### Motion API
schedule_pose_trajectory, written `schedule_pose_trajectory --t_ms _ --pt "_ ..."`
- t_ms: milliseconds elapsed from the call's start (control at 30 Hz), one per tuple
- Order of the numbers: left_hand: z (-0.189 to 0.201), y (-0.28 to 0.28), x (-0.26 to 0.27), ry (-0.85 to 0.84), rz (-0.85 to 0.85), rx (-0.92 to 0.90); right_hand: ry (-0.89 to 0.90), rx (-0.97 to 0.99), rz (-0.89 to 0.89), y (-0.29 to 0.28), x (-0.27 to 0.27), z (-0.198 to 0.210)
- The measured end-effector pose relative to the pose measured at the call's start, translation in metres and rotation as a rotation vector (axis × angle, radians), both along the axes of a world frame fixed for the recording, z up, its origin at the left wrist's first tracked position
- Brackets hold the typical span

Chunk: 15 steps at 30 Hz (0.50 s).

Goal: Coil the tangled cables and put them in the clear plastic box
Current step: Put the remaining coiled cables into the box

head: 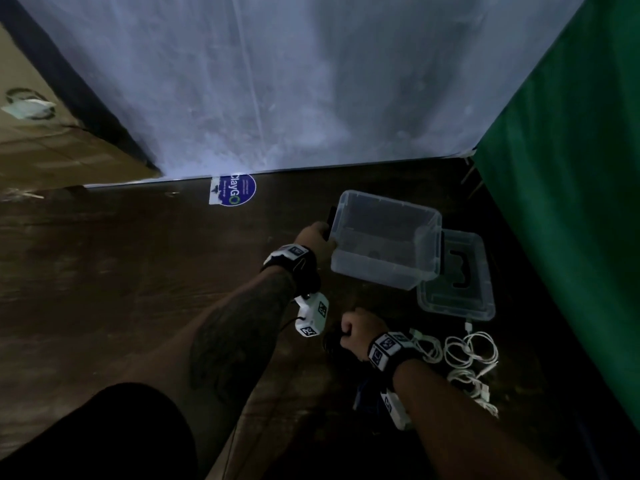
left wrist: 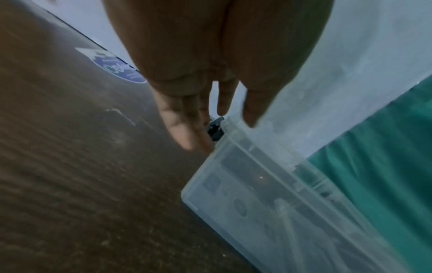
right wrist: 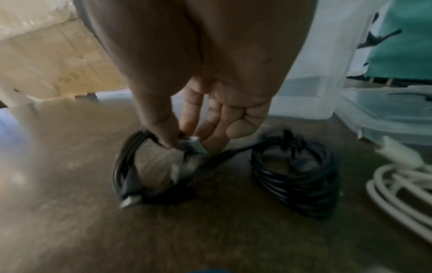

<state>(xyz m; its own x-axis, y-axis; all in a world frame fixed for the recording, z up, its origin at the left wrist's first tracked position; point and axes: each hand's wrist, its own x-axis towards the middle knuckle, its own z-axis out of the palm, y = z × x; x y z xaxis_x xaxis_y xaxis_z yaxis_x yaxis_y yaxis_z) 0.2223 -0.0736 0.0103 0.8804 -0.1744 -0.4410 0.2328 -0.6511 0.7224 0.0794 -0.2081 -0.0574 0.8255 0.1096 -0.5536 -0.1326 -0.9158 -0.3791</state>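
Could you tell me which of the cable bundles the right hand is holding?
The right hand pinches the smaller black coil; the bigger black coil and white cables lie untouched.

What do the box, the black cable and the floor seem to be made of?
The clear box: probably rigid translucent plastic, slightly frosted; the floor shows through its walls.
The black cable, pinched by the right hand: it looks like rubber or vinyl sheathing, smooth, with metal-looking plug tips.
The floor: brown and streaked, perhaps wood or laminate; I cannot tell which.
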Motion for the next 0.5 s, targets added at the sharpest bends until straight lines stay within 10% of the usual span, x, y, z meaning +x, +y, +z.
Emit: schedule_pose_trajectory --t_ms 333,500 --pt "0.001 0.027 -0.011 0.123 -0.009 -0.098 -0.474 0.433 -0.413 -0.066 0.047 0.086" --pt "-0.011 0.048 -0.039 0.088 0.027 -0.109 -0.415 0.186 -0.346 -0.057 0.101 0.09"
